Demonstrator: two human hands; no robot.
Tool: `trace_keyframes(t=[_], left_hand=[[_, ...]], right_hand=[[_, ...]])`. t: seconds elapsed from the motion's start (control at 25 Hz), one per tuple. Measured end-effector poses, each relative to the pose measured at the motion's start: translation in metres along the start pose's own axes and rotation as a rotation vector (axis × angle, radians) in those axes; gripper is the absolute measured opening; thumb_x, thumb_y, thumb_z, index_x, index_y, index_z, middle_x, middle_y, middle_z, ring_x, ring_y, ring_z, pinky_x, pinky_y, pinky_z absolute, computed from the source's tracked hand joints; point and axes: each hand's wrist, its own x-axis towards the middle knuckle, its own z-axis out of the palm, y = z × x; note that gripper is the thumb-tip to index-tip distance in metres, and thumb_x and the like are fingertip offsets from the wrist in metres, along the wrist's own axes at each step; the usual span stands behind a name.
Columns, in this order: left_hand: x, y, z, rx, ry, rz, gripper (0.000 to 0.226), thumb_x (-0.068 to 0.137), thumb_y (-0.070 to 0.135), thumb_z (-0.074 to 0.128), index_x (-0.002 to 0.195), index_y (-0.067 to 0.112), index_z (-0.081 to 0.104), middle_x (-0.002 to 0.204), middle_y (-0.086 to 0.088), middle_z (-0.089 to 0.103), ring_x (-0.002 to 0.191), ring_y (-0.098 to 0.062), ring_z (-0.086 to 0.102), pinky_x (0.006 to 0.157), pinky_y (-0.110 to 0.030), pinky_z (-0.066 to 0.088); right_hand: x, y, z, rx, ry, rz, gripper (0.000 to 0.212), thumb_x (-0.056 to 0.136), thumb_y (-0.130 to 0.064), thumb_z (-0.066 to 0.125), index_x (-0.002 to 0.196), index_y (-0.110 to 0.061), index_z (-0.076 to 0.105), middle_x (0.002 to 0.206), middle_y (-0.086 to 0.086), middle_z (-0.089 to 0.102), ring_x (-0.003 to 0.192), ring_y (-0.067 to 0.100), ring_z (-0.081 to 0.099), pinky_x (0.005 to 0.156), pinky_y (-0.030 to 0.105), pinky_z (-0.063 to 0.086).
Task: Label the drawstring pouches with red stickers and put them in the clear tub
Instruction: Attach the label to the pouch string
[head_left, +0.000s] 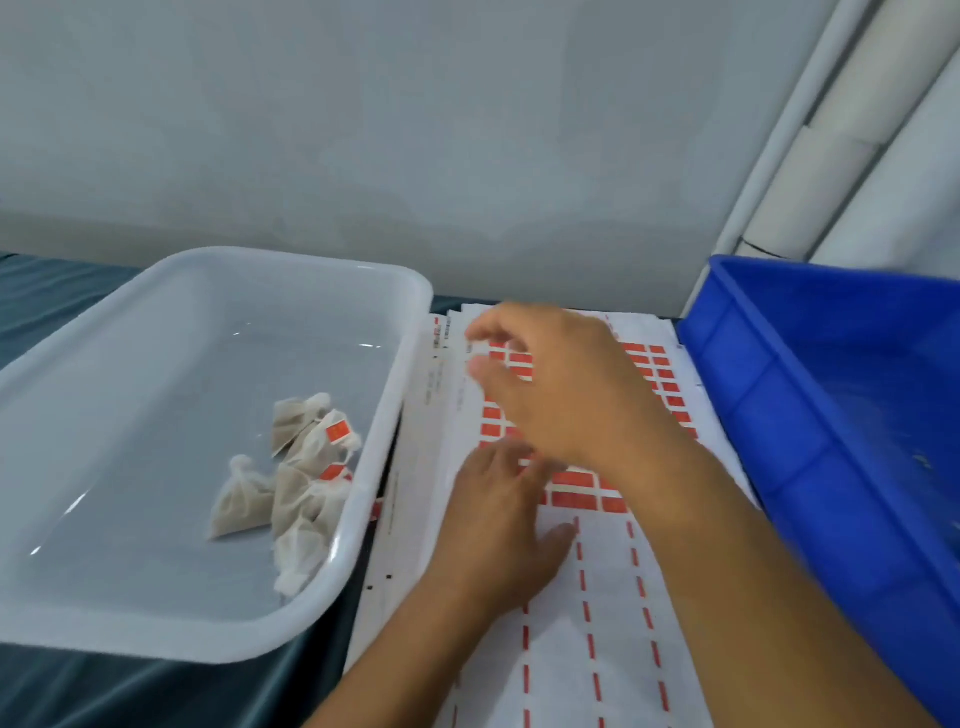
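Head view, single frame. Clear tub (218, 270) sits at left on a dark teal cloth (62, 312). Inside, against its right wall, a small cluster of drawstring pouches (291, 478); count uncertain, roughly five, overlapping. Red stickers show on two of them: one on the upper pouch (336, 430), another lower down (332, 472), partly tucked behind a fold.

Sticker sheet (561, 649) lies between the tub and a blue crate (831, 415), apparently on top of further sheets whose edges show at left. Near half of the sheet is stripped, with only thin red dashes left. Remaining red stickers (657, 374) occupy the far half, largely covered by both hands.

Left hand (498, 525) lies flat, fingers extended, pressing on the sheet; its fingertips are hidden under the right forearm.

Right hand (561, 384) hovers over the far rows, thumb and forefinger curled together at a sticker near the sheet's upper left (519, 361). Motion blur here: cannot tell whether the sticker is actually pinched or only touched.

Blue crate is cut off by the right frame edge; contents not readable. Pale wall (415, 130) behind; white pipes or trim (841, 130) at upper right.
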Motion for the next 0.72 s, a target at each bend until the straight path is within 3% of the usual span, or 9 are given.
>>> trace_keyframes(t=[0.12,0.32,0.44,0.48,0.6,0.72], left_hand=[[0.004,-0.001,0.008,0.059,-0.089,-0.059,0.068,0.085,0.073,0.055,0.145,0.046,0.038,0.156,0.021,0.035,0.143,-0.010,0.035,0.118,-0.040,0.031],[0.007,-0.003,0.018,0.105,-0.019,-0.117,0.075,0.080,0.078,0.058,0.145,0.044,0.040,0.154,0.020,0.040,0.139,-0.012,0.045,0.111,-0.041,0.042],[0.009,0.001,0.017,0.114,-0.026,-0.147,0.075,0.079,0.076,0.061,0.143,0.044,0.041,0.153,0.019,0.044,0.136,-0.014,0.050,0.106,-0.045,0.048],[0.009,0.001,0.016,0.113,-0.018,-0.155,0.075,0.079,0.075,0.062,0.143,0.043,0.042,0.153,0.018,0.044,0.135,-0.016,0.051,0.105,-0.046,0.048],[0.008,0.002,0.012,0.109,-0.012,-0.189,0.072,0.080,0.071,0.065,0.141,0.041,0.044,0.153,0.015,0.046,0.134,-0.019,0.053,0.105,-0.049,0.049],[0.007,0.006,0.008,0.095,-0.018,-0.186,0.069,0.080,0.067,0.067,0.140,0.040,0.046,0.152,0.014,0.048,0.134,-0.020,0.054,0.105,-0.050,0.050]], right_hand=[[0.010,0.040,-0.043,-0.197,0.075,0.215,0.022,0.100,-0.032,0.058,0.122,-0.030,0.065,0.124,-0.005,0.067,0.108,0.016,0.062,0.089,0.030,0.048],[-0.002,0.112,-0.105,-0.410,0.000,0.572,0.028,0.095,-0.003,0.051,0.116,-0.009,0.068,0.118,0.013,0.070,0.105,0.033,0.065,0.090,0.046,0.057],[-0.024,0.147,-0.126,-0.470,-0.037,0.695,0.032,0.093,0.000,0.049,0.119,-0.006,0.067,0.120,0.013,0.069,0.108,0.033,0.064,0.090,0.046,0.057],[-0.033,0.157,-0.131,-0.494,-0.065,0.738,0.032,0.092,0.001,0.050,0.119,-0.007,0.067,0.117,0.011,0.069,0.104,0.032,0.064,0.084,0.043,0.058],[-0.058,0.175,-0.138,-0.582,-0.306,0.890,0.029,0.091,0.000,0.058,0.116,-0.007,0.069,0.105,0.008,0.065,0.070,0.024,0.055,0.055,0.032,0.047],[-0.078,0.182,-0.136,-0.606,-0.555,0.976,0.022,0.093,-0.013,0.066,0.114,-0.009,0.070,0.097,0.008,0.066,0.064,0.023,0.058,0.065,0.034,0.053]])
